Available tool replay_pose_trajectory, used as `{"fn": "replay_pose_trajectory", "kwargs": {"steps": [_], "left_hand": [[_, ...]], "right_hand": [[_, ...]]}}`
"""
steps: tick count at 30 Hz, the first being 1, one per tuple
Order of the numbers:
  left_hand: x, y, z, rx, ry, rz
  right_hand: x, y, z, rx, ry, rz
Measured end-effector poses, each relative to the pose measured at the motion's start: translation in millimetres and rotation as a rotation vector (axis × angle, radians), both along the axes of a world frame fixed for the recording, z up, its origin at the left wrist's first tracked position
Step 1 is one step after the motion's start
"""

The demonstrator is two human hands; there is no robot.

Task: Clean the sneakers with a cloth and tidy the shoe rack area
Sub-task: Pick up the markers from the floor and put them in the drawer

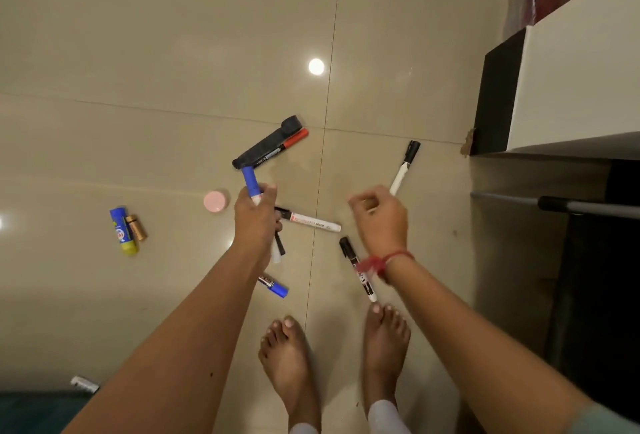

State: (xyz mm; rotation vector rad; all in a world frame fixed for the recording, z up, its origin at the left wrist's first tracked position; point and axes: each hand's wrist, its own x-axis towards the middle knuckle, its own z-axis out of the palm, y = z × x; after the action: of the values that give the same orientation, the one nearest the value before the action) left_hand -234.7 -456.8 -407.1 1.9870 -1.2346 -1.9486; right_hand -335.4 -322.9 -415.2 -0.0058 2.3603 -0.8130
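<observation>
A glossy beige tiled floor (156, 52) is seen from above, with markers scattered around the middle of the frame. The left hand (255, 217) is closed around a blue-capped marker (250, 181), whose cap points toward the top of the frame. The right hand (381, 219) is held just right of centre with its fingers loosely curled and nothing in it; a red thread (384, 262) is tied around its wrist.

Just above the left hand, a black flat object (266, 142) lies beside a red-capped marker (294, 141), the two touching. Between the hands, a white marker with a black cap (311, 222) lies on the floor. Another black-capped marker (404, 167) lies at upper right of the right hand, and a further one (358, 269) is partly covered by the right wrist. A second blue-capped marker (275, 286) lies below the left forearm.

At left of the frame, a blue and yellow tube (123, 231) lies against a small gold tube (136, 227), with a pink round lid (216, 201) nearer the left hand. Two bare feet (332, 357) are seen at the bottom centre. A white and black cabinet (554, 87) occupies the right edge. No sneakers or cloth can be seen in this view.
</observation>
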Motion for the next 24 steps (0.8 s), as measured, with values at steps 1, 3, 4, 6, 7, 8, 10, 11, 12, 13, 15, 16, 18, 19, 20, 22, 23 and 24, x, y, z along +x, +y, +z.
{"fn": "replay_pose_trajectory", "kwargs": {"steps": [1,3,4,6,7,8,10,11,12,13,15,16,18,19,20,22,23,24], "left_hand": [[3.8,-2.3,-4.0,-0.003,-0.002,0.012],[11.6,-5.9,-11.7,0.026,0.007,0.052],[15.4,-6.7,-14.3,0.048,0.007,0.069],[21.4,-4.8,-15.0,0.095,0.014,0.073],[23.9,-2.4,-13.7,0.112,0.023,0.061],[26.4,-0.3,-11.4,0.126,0.032,0.047],[29.5,1.9,-4.0,0.144,0.043,0.034],[29.4,2.2,0.6,0.151,0.044,0.040],[28.9,2.3,4.2,0.155,0.042,0.050],[27.6,2.7,8.8,0.157,0.045,0.060],[27.7,3.6,16.0,0.155,0.068,0.062],[28.2,4.5,18.6,0.155,0.080,0.048],[31.0,10.8,19.6,0.149,0.097,-0.006],[32.9,14.9,19.3,0.136,0.098,-0.022],[34.9,18.2,18.6,0.114,0.084,-0.016],[40.9,21.5,16.7,0.108,0.030,0.057],[44.8,21.7,16.1,0.130,0.010,0.110],[49.9,20.9,15.1,0.146,-0.001,0.157]], "right_hand": [[-14.0,4.0,-12.4,0.117,0.048,-0.053],[-34.8,10.3,-38.7,0.303,0.029,-0.112],[-39.9,11.7,-51.5,0.369,0.002,-0.118],[-45.1,10.7,-66.9,0.439,-0.024,-0.117],[-47.4,9.9,-71.6,0.435,-0.025,-0.123],[-50.0,9.0,-73.2,0.413,-0.027,-0.142],[-49.9,7.2,-65.5,0.328,-0.029,-0.178],[-44.7,6.4,-57.4,0.244,-0.023,-0.180],[-34.9,4.9,-46.1,0.132,-0.022,-0.164],[-20.1,2.7,-29.9,0.020,-0.029,-0.129],[21.0,-2.9,7.5,-0.164,-0.056,0.016],[43.0,-5.4,24.1,-0.234,-0.080,0.108],[83.7,-8.4,45.0,-0.273,-0.092,0.336],[99.0,-10.1,51.7,-0.263,-0.091,0.437],[109.5,-9.1,51.6,-0.249,-0.106,0.462],[111.9,0.1,49.2,-0.280,-0.215,0.248],[107.7,11.0,43.8,-0.264,-0.200,0.139],[101.2,24.5,35.7,-0.192,-0.141,0.096]]}}
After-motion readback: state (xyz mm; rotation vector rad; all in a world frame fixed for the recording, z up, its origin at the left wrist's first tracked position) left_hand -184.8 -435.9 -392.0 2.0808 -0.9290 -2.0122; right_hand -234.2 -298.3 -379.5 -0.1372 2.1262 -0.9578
